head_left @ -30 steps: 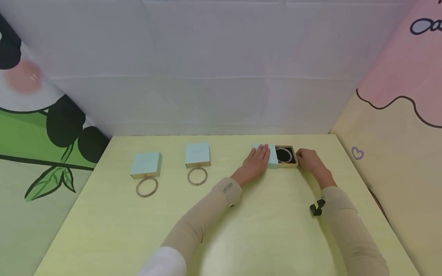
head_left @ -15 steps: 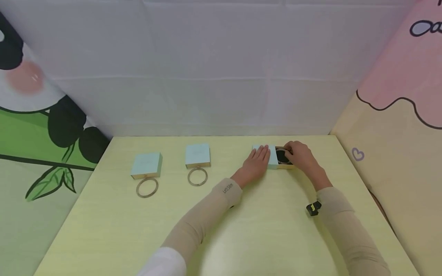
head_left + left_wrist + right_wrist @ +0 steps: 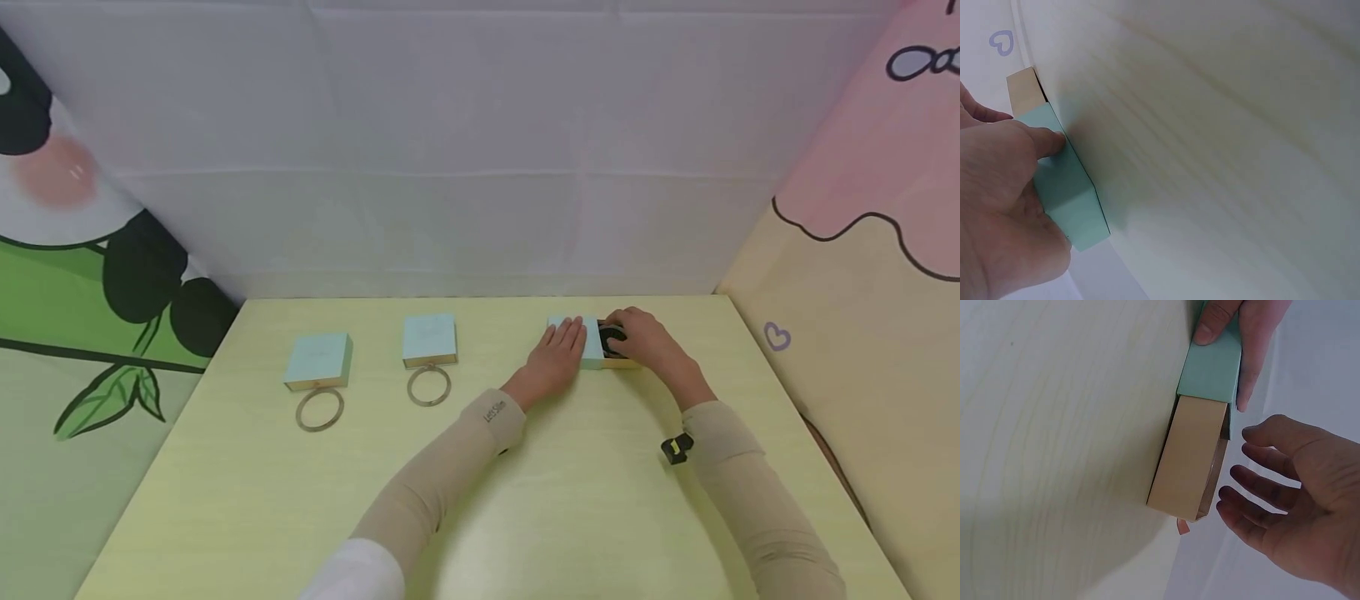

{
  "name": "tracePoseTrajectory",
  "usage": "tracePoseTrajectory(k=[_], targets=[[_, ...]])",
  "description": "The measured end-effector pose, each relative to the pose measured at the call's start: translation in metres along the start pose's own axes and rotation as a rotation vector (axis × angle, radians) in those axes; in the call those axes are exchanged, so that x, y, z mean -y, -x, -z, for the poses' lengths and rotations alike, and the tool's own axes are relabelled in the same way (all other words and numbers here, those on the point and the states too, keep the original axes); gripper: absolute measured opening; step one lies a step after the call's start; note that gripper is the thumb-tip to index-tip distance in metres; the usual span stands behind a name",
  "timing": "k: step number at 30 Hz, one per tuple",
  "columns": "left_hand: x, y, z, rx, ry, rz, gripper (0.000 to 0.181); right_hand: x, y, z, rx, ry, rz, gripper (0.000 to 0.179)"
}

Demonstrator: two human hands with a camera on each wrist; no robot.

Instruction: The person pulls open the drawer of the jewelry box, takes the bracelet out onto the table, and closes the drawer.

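At the back right, a pale blue slide-out box (image 3: 592,345) stands on the table, its gold-brown tray (image 3: 1188,459) drawn partly out to the right. My left hand (image 3: 553,362) lies across the blue sleeve (image 3: 1069,178), fingers over the top and thumb against its near side. Over the pulled-out tray hovers my right hand (image 3: 648,342). In the right wrist view its fingers are loosely bent and apart, with nothing between them. A grey bangle (image 3: 615,327) shows in part on the tray's black lining; the hand hides the rest.
Two more pale blue boxes stand to the left, a middle box (image 3: 430,337) and a far-left box (image 3: 318,358). One bangle (image 3: 429,386) lies before the middle box, another bangle (image 3: 319,410) before the far-left box. A fabric wall (image 3: 480,233) rises behind the table.
My right hand has moved left from the tray's right end to above the tray, covering part of the bangle. My left hand has stayed on the sleeve.
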State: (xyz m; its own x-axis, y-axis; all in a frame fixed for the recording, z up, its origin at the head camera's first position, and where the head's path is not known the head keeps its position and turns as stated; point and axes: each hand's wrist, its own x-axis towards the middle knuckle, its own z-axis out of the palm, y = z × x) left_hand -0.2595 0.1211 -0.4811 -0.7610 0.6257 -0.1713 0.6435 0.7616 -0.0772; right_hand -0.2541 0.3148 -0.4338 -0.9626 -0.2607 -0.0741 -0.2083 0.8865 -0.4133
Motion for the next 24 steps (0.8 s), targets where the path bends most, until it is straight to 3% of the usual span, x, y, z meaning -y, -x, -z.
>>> tracePoseTrajectory(k=[11,18,24], targets=[[0.001,0.001,-0.002,-0.02,-0.024,-0.012,0.054,0.003,-0.004,0.004,0.096,0.048,0.04,0.055],[0.001,0.002,-0.002,-0.018,-0.019,-0.002,0.054,0.013,-0.019,0.006,0.21,0.097,-0.067,0.065],[0.0,0.001,-0.001,-0.014,-0.012,-0.005,0.054,0.019,-0.03,0.005,0.23,0.133,-0.15,0.063]])
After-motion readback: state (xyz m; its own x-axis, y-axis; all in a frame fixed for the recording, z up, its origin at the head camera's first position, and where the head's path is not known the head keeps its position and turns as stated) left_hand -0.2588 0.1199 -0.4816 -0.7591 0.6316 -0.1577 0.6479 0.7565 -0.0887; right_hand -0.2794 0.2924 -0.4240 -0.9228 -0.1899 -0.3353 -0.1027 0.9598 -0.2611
